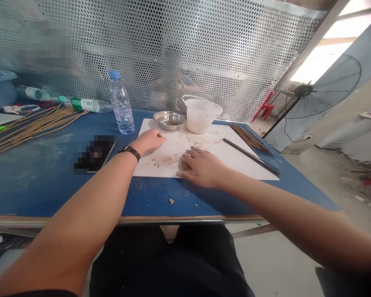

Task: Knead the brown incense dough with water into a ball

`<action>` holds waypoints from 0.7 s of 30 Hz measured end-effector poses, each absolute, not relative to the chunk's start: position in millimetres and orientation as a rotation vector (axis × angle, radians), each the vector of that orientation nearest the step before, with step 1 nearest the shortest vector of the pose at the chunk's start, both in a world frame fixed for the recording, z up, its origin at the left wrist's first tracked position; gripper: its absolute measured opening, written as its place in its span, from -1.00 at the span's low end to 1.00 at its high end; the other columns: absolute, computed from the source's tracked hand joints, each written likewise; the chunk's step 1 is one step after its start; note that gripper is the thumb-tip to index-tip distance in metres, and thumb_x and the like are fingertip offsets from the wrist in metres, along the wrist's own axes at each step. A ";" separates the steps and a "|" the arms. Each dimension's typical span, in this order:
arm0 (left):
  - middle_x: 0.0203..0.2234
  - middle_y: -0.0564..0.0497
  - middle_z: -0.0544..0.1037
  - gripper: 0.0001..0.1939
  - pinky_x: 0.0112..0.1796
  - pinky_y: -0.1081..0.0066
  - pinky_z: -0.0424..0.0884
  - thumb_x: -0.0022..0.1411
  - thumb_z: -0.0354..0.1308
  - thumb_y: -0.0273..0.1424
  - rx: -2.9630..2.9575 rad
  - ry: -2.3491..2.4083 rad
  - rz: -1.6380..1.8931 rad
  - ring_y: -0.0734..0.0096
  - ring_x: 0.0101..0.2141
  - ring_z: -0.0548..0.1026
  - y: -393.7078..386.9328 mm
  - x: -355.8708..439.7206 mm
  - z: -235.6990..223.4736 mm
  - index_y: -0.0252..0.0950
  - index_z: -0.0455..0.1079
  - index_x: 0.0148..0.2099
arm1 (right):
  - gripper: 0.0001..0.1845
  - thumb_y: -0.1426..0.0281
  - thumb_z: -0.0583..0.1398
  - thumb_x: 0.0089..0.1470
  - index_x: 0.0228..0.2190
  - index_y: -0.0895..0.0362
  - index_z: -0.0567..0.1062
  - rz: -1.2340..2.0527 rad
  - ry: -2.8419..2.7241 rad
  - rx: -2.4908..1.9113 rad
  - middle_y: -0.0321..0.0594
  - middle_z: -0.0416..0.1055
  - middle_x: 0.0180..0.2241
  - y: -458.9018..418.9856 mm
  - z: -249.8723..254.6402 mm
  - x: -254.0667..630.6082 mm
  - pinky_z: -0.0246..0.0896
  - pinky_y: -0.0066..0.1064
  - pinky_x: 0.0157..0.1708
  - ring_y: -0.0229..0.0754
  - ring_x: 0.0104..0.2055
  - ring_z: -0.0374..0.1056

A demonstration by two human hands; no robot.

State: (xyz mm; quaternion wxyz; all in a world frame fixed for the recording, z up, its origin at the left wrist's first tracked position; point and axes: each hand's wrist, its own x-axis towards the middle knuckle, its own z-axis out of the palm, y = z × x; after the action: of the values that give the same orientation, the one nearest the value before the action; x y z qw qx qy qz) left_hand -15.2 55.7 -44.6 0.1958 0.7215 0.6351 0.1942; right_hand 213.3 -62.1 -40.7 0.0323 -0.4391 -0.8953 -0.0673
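Observation:
My left hand (150,141), with a dark watch at the wrist, rests closed on the left part of the white board (244,165). Whatever its curled fingers hold, if anything, is hidden. Lower on the board lies my right hand (200,166), palm down with fingers stretched out and a little apart. Brown crumbs and shavings (167,160) are scattered between the two hands. Behind them stand a shiny metal bowl (170,119) with some brown bits in it and a translucent white plastic bucket (202,114).
A water bottle (122,105) stands left of the board, near a dark phone-like device (100,154). Thin brown sticks (40,123) lie far left, others (249,138) at right beside a dark bar (250,156). A perforated metal screen (136,45) rises behind the blue table (43,181).

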 end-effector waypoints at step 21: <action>-0.40 -0.08 0.58 -0.72 -0.42 0.31 0.23 0.24 0.12 -0.10 2.068 1.725 0.534 0.18 -0.41 0.49 60.5 -18.6 -47.5 -0.20 0.40 -0.25 | -0.37 -0.22 -0.05 0.25 -0.27 0.04 0.46 0.758 -1.578 -1.090 -0.41 0.15 -0.69 9.3 -52.1 203.0 0.27 -0.24 -0.43 -0.18 -0.60 0.16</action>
State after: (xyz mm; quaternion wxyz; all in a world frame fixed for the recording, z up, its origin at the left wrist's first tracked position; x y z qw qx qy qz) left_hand -18.6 60.5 -47.5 0.1967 0.7386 0.6159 0.1907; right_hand 203.0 9.3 -52.1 0.5140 -0.4534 -0.6564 0.3152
